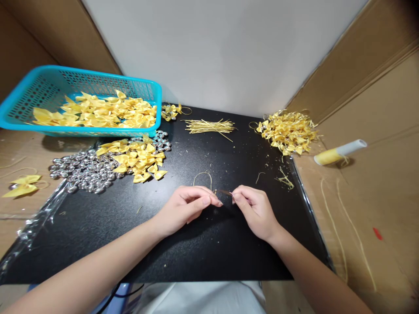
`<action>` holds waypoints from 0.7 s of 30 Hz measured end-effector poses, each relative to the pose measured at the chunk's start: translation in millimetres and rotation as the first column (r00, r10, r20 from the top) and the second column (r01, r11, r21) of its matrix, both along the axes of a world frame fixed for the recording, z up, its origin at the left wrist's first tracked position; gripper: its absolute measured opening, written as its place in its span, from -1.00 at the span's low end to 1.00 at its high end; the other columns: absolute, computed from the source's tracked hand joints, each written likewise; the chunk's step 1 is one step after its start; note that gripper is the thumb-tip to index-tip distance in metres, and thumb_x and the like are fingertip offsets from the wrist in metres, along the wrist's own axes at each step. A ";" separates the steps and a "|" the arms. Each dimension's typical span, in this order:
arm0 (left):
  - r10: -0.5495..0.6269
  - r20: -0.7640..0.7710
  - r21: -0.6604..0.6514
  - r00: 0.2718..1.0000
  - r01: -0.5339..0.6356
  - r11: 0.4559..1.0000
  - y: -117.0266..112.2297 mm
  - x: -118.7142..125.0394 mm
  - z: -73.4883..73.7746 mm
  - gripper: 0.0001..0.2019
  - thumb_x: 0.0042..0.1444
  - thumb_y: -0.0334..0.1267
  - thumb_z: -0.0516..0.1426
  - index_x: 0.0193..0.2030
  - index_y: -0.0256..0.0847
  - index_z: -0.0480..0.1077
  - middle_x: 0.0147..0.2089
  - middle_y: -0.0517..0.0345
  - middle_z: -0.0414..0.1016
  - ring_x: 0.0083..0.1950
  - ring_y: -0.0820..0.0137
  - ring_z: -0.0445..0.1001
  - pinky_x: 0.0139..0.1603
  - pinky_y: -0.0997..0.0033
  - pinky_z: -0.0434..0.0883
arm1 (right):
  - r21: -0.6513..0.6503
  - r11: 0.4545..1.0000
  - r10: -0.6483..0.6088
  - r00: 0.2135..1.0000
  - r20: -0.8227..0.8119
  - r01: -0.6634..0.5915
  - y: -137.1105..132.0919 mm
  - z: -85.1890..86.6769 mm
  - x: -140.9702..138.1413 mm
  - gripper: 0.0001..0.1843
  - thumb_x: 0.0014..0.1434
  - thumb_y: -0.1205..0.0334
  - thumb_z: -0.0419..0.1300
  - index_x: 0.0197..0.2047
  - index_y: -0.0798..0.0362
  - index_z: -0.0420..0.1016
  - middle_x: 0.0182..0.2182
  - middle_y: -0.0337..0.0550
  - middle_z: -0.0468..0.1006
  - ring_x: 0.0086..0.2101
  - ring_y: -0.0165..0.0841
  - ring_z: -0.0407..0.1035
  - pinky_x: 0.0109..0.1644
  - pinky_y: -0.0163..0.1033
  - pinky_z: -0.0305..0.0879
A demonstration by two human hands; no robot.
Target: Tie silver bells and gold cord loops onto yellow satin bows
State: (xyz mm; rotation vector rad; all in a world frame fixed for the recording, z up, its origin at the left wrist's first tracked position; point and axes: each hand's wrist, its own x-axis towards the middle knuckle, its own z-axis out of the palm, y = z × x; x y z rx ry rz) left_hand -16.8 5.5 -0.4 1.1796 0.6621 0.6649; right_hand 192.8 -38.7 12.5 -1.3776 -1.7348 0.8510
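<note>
The left hand (186, 205) is pinching a cord loop (203, 172) at its fingertips over the bench (196, 257), while the right hand (255, 211) is gripping a thin pointed tool (225, 192), its tip facing leftward. Beyond, yellow bows (139, 159) and silver beads (88, 168) are lying before a blue basket (98, 129), cut cords (209, 126) and looped bows (290, 131) farther right.

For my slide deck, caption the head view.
Left hand holding a looped cord, right hand pinching a thin object, above a black table.

The 2 forearms (111, 256) are angled inward from near left and right. The left hand (185, 204) is pinched, fingers (198, 191) extended; the right hand (255, 211) is curled and pinched.
</note>
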 end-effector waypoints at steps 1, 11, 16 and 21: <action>0.002 -0.005 -0.001 1.000 -0.002 1.000 0.0 0.1 -0.2 -0.64 0.12 0.04 0.21 -0.28 -0.28 0.59 -0.27 0.02 0.55 -0.67 0.70 0.10 -0.72 0.62 -0.01 | -0.005 1.000 -0.003 1.000 -0.002 0.003 0.2 0.2 0.3 -0.61 0.35 0.08 -0.02 -0.46 0.06 0.35 -0.55 -0.25 0.36 -0.51 -0.44 0.24 -0.41 -0.32 0.10; -0.017 0.013 -0.013 1.000 0.017 1.000 0.3 0.5 0.6 -0.67 0.14 0.01 0.21 -0.29 -0.27 0.59 -0.28 0.06 0.53 -0.67 0.72 0.11 -0.71 0.63 -0.02 | -0.027 0.999 0.041 0.999 0.022 -0.041 -0.4 1.1 0.4 -0.61 0.35 0.07 -0.02 -0.45 0.06 0.36 -0.54 -0.23 0.39 -0.50 -0.43 0.27 -0.40 -0.32 0.11; -0.020 0.005 -0.006 1.000 0.020 1.000 -0.1 1.4 1.1 -0.65 0.13 0.02 0.21 -0.31 -0.29 0.58 -0.29 0.05 0.55 -0.67 0.71 0.10 -0.72 0.62 -0.03 | -0.016 0.999 0.039 0.999 0.035 -0.039 -0.7 0.9 0.5 -0.61 0.35 0.07 -0.01 -0.45 0.06 0.38 -0.54 -0.23 0.39 -0.50 -0.43 0.27 -0.40 -0.32 0.12; -0.030 0.000 -0.013 1.000 0.030 0.999 -0.3 1.5 1.2 -0.64 0.13 0.03 0.21 -0.30 -0.28 0.58 -0.28 0.05 0.54 -0.68 0.72 0.09 -0.73 0.62 -0.03 | -0.001 0.999 0.037 0.999 0.036 -0.037 -0.6 1.7 0.4 -0.61 0.35 0.09 0.00 -0.48 0.06 0.37 -0.56 -0.25 0.37 -0.52 -0.45 0.24 -0.41 -0.32 0.11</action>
